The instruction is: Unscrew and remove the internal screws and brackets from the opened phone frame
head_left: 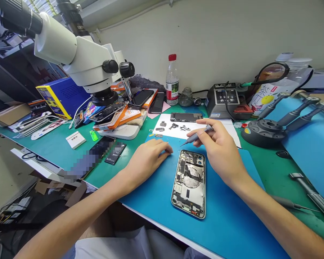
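My right hand (218, 144) is closed around a slim grey precision screwdriver (196, 136). Its thin tip points down and left, a little above the blue mat (151, 194), beyond the phone's top edge. Below it on the mat lies an opened phone (190, 183), back panel down, with bare circuitry, a round coil and a silvery inner surface showing. My left hand (149, 158) rests on the mat left of the phone, fingers loosely bent and thumb apart, with nothing visible in it. Small metal parts (158, 135) lie just beyond its fingers.
White paper (164, 120) holds small dark phone parts (174, 126) and a black battery-like piece (186, 117). A microscope (83, 61) looms at upper left, above stacked phones and boxes. A screwdriver stand (264, 131) sits right; a red-capped bottle (172, 81) stands behind.
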A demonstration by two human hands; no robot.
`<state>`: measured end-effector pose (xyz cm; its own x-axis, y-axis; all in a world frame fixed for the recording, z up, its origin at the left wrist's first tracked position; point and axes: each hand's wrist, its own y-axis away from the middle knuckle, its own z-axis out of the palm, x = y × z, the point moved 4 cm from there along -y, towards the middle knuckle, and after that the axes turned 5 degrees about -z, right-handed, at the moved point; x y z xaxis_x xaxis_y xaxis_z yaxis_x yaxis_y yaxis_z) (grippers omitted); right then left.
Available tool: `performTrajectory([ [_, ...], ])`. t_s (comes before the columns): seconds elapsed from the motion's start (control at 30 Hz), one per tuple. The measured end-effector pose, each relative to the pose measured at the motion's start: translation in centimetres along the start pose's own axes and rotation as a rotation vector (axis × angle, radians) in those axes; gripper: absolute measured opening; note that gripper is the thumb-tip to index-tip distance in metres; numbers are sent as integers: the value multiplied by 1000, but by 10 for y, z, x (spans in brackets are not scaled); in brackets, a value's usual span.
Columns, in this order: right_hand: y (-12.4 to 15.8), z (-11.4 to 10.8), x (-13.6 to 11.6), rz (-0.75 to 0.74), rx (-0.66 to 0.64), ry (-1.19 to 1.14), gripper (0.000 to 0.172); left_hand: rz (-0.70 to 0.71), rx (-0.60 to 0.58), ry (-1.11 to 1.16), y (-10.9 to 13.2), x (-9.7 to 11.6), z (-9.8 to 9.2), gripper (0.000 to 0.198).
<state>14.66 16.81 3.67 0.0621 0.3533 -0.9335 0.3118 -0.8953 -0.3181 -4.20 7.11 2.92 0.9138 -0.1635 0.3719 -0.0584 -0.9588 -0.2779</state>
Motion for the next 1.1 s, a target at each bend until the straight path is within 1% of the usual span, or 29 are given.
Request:
performTrajectory([
  [0.23,3,4,0,-39,-64,66,33,-24,88,46,16,1,-9,11],
  [0.37,2,3,1,-45,-46,99,35,-53,120,15,24,-3,-12,10],
  [0.47,1,0,1,-37,-19,119,37,-55,105,-33,28,-6,-8,7],
  [0.6,0,-3,2,-19,-7,148,39,-22,59,-93,26,-5,-2,18],
  [0.7,0,-3,3,-8,-9,159,41,-5,36,-118,21,-4,0,21],
  [0.87,1,0,5,2,-27,136,41,-26,46,-87,15,-6,1,16],
  [1.07,2,2,10,1,-40,156,42,-108,97,22,18,-10,0,3],
  [1.1,2,2,10,1,-41,160,42,-123,103,40,19,-11,-2,4],
])
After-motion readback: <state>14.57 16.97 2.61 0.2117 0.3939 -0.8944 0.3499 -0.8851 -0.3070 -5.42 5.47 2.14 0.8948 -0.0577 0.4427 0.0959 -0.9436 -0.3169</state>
